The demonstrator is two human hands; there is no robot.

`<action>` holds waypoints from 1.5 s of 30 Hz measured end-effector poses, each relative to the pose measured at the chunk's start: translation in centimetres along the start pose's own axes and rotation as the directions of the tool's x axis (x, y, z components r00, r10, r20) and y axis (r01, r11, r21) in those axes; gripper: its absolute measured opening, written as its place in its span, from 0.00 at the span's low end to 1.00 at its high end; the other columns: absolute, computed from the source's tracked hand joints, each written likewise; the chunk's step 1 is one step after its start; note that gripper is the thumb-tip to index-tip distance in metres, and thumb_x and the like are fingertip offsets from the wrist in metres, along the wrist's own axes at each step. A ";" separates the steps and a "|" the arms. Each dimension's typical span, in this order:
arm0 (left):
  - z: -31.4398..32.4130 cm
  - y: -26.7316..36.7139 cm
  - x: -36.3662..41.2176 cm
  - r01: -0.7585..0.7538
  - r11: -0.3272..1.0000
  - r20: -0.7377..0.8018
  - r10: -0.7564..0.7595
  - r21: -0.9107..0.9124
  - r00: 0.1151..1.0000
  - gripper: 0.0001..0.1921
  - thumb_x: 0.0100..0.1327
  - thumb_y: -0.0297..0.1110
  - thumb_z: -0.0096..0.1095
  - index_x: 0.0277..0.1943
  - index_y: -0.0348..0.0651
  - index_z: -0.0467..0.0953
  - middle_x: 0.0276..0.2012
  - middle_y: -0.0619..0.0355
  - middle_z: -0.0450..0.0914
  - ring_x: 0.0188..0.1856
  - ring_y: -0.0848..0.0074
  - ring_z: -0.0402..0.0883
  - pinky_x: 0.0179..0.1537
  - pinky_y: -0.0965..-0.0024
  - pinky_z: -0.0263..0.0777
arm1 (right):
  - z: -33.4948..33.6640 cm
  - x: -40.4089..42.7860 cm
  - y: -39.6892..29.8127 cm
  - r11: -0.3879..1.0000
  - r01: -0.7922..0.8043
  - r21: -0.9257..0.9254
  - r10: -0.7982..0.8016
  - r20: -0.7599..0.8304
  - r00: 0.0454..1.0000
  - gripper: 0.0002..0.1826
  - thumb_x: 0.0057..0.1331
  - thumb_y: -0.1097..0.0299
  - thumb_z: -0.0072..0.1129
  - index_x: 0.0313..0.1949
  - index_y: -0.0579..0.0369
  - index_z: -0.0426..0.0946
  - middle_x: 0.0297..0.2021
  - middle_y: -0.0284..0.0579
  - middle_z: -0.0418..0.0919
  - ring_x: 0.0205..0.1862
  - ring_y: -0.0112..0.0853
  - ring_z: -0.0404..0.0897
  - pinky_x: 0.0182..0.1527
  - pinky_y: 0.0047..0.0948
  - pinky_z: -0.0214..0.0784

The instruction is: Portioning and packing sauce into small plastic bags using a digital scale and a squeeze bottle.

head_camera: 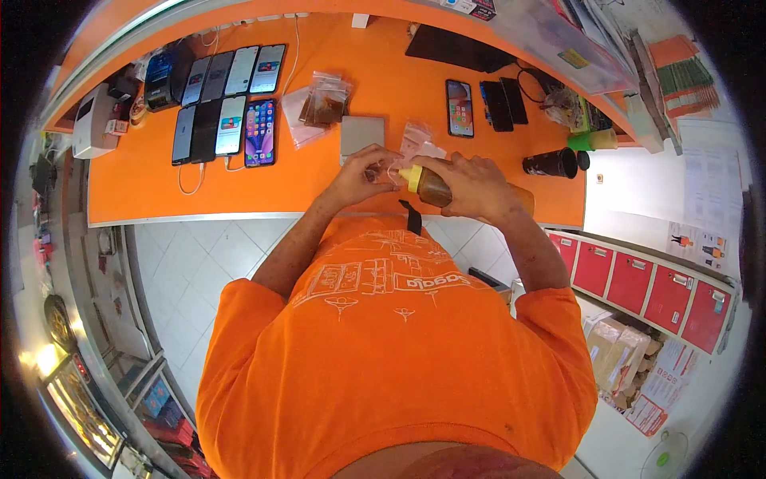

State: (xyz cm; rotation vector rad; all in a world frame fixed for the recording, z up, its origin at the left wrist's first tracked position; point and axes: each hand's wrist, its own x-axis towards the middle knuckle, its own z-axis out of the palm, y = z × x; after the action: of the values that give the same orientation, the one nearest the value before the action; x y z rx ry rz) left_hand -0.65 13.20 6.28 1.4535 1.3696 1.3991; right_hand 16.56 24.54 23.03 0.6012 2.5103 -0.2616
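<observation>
My right hand point(473, 185) grips a translucent squeeze bottle point(435, 187) with brown contents, tipped sideways. Its yellow nozzle cap point(411, 175) points towards my left hand point(363, 178). Between the thumb and fingers of that hand is a small clear plastic bag point(392, 173), with the nozzle tip at its edge; whether the tip is inside I cannot tell. Just beyond lies a flat grey square device point(361, 135), perhaps a small scale. Clear plastic bags point(417, 139) lie right of it. To its left are zip bags point(326, 105) with brown contents.
Several smartphones point(229, 126) stand in two rows on the orange counter point(137, 197), some with white cables. Another lit phone point(459, 108) and two dark phones point(504, 105) lie at right. A black cup point(549, 163) lies near the right end. Red lockers point(628, 281) stand beyond.
</observation>
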 end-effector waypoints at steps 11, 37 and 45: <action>-0.4 -0.3 -0.2 0.138 0.977 -0.025 -0.144 -0.164 0.989 0.22 0.50 0.27 0.75 0.49 0.41 0.76 0.42 0.61 0.77 0.43 0.80 0.75 0.43 0.75 0.71 | 0.4 -0.5 0.2 0.951 -0.013 0.310 0.020 -0.020 1.000 0.51 0.40 0.59 0.74 0.65 0.30 0.57 0.48 0.50 0.73 0.52 0.44 0.75 0.53 0.45 0.68; -3.7 -7.2 2.1 0.083 0.996 -0.197 -0.084 -0.010 0.977 0.07 0.58 0.25 0.63 0.40 0.38 0.76 0.35 0.55 0.82 0.41 0.67 0.82 0.47 0.65 0.74 | 13.2 0.0 10.5 0.328 0.583 0.743 0.647 -0.626 0.434 0.54 0.43 0.72 0.79 0.64 0.54 0.49 0.56 0.44 0.62 0.59 0.36 0.65 0.61 0.37 0.64; -3.1 -1.9 2.7 0.112 0.899 -0.275 -0.245 -0.423 0.930 0.06 0.67 0.27 0.55 0.39 0.32 0.74 0.34 0.51 0.82 0.37 0.67 0.84 0.40 0.67 0.81 | 12.6 -2.5 12.1 0.018 0.618 0.786 0.537 -0.529 0.657 0.55 0.41 0.77 0.76 0.65 0.51 0.49 0.57 0.43 0.65 0.60 0.37 0.66 0.60 0.41 0.66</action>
State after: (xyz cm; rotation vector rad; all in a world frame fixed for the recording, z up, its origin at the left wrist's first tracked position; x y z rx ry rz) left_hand -4.41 15.62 5.68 0.8328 1.2711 1.7243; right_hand 29.90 30.48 13.13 1.3930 2.5326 -2.6716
